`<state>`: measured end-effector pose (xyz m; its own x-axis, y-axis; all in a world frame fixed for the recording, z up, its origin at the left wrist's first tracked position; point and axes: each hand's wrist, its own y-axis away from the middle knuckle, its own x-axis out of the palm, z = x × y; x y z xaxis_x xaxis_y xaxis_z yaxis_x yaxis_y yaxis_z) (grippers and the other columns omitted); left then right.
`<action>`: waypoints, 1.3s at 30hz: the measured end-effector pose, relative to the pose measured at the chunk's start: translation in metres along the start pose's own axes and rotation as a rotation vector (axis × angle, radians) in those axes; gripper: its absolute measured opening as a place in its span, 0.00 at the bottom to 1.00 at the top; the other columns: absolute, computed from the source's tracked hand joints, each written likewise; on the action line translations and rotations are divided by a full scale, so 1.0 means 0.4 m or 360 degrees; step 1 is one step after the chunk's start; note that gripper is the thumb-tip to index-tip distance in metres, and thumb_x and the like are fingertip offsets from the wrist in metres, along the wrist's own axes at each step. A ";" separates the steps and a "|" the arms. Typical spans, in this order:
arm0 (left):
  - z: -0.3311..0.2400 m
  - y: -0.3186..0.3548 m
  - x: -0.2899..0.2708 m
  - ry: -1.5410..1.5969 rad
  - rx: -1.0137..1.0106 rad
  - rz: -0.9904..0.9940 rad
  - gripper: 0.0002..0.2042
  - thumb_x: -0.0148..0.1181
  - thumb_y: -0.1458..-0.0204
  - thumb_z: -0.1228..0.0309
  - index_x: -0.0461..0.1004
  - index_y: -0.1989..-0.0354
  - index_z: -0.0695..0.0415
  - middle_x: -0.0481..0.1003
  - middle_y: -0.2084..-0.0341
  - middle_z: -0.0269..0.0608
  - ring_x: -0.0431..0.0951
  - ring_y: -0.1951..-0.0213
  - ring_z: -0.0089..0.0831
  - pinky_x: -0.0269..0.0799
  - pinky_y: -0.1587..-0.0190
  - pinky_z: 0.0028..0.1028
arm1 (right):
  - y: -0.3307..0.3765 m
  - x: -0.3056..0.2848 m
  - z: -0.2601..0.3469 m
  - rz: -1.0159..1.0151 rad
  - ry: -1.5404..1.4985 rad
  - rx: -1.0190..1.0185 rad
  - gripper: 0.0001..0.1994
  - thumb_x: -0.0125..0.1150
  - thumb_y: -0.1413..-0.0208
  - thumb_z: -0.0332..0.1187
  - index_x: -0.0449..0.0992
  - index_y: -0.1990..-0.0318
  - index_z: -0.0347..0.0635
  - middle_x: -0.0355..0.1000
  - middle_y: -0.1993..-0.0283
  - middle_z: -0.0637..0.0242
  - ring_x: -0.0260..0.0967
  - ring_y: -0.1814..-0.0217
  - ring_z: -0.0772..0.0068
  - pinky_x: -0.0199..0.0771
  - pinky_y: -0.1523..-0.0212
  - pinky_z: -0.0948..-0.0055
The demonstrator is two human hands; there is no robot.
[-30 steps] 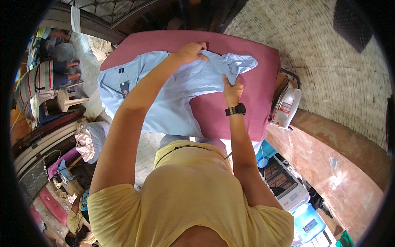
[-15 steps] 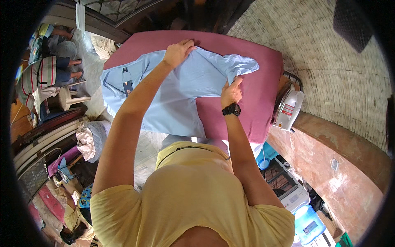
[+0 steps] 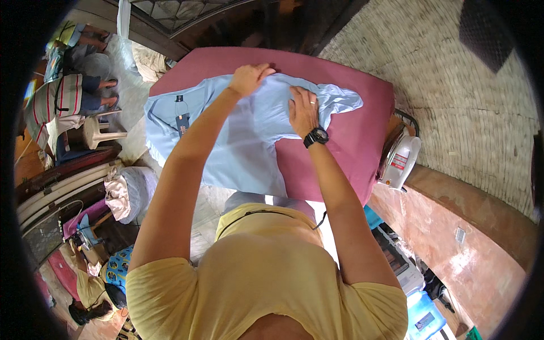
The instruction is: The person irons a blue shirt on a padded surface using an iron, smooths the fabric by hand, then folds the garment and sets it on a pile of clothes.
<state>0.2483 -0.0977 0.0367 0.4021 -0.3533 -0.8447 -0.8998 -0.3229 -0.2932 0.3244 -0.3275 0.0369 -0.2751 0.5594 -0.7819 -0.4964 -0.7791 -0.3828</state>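
A light blue shirt (image 3: 229, 139) with a dark hang tag (image 3: 182, 122) lies spread over a padded maroon ironing table (image 3: 334, 170). My left hand (image 3: 249, 79) rests at the shirt's far edge, its fingers stretched forward on the cloth. Flat on the fabric near the right sleeve (image 3: 343, 99) is my right hand (image 3: 304, 112), fingers apart, a black watch (image 3: 315, 136) on its wrist. The sleeve is wrinkled and points right.
A white iron (image 3: 401, 161) stands beyond the table's right edge, by a stone-faced ledge (image 3: 447, 221). Bagged cloth (image 3: 139, 190) and a pale plastic stool (image 3: 96, 131) are on the left. Other people are at the far left and lower left. A blue water container (image 3: 422, 314) sits lower right.
My right hand has let go of the sleeve's near edge and moved left and away from me onto the shirt, fingers now spread. My left hand's fingers have straightened at the far edge.
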 end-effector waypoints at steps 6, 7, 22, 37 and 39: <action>0.038 0.015 -0.128 0.0286 -0.0321 0.0452 0.19 0.55 0.40 0.53 0.78 0.58 0.58 0.79 0.67 0.55 0.79 0.62 0.53 0.72 0.59 0.42 | 0.009 -0.016 -0.020 -0.0002 0.0130 0.0079 0.32 0.61 0.46 0.43 0.63 0.37 0.39 0.58 0.32 0.61 0.51 0.32 0.53 0.51 0.33 0.53; 0.020 0.019 -0.143 0.0277 -0.0332 0.0467 0.19 0.56 0.41 0.53 0.77 0.60 0.59 0.79 0.68 0.54 0.78 0.63 0.53 0.71 0.58 0.42 | 0.008 -0.016 -0.016 0.0010 0.0164 0.0067 0.32 0.61 0.46 0.44 0.63 0.36 0.39 0.57 0.31 0.61 0.51 0.32 0.53 0.50 0.33 0.52; -0.219 0.149 0.081 0.0351 0.0090 -0.0040 0.17 0.53 0.41 0.69 0.69 0.44 0.53 0.66 0.43 0.44 0.65 0.41 0.46 0.60 0.39 0.43 | 0.000 -0.032 0.014 0.0186 0.0379 0.0017 0.33 0.55 0.44 0.48 0.62 0.35 0.40 0.50 0.27 0.62 0.46 0.29 0.51 0.44 0.30 0.45; -0.256 0.135 0.101 -0.0176 0.0280 0.0176 0.32 0.51 0.42 0.44 0.58 0.31 0.41 0.48 0.29 0.40 0.45 0.28 0.50 0.41 0.30 0.56 | 0.320 -0.336 -0.355 -0.0976 0.1166 0.0440 0.22 0.57 0.42 0.45 0.73 0.47 0.38 0.68 0.46 0.54 0.65 0.45 0.54 0.63 0.46 0.49; -0.256 0.159 0.073 -0.0292 0.0205 0.0194 0.34 0.50 0.43 0.41 0.57 0.30 0.40 0.47 0.28 0.39 0.44 0.28 0.49 0.40 0.29 0.55 | 0.334 -0.512 -0.322 -0.0896 0.2012 0.0728 0.28 0.48 0.37 0.56 0.74 0.50 0.37 0.75 0.58 0.50 0.72 0.55 0.51 0.70 0.59 0.48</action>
<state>0.2201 -0.2185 0.0391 0.2626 -0.2136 -0.9410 -0.9586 -0.1690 -0.2292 0.4207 -0.5825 0.0825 0.8134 -0.0510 -0.5794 -0.5716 -0.2542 -0.7801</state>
